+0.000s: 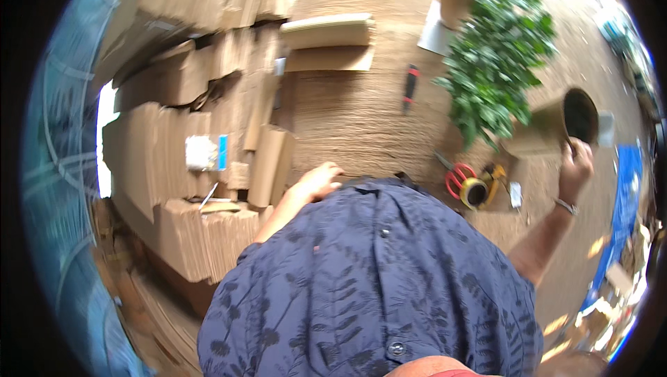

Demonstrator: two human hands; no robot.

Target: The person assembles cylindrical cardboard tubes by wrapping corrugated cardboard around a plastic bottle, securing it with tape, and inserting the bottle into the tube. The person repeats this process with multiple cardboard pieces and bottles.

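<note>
Filling the left side of the workspace, stacks of cardboard (156,162) stand beside a wooden table (347,113), a white packet (200,153) lying on top. Next, the person's left hand (319,181) reaches in beside the patterned navy shirt (375,266); whether it holds anything cannot be told. Beyond it, near the far edge, lies a folded piece of cardboard (326,33). Toward the middle rests a red-and-black cutter (410,87); farther right, red-handled scissors (455,172) lie beside a tape roll (475,182). A leafy green plant (497,57) spreads above them. At right, the right hand (575,165) pinches the rim of a tilted brown tube (545,127), its dark mouth facing right, just beside the leaves. A blue sheet (623,193) lies past the forearm.
</note>
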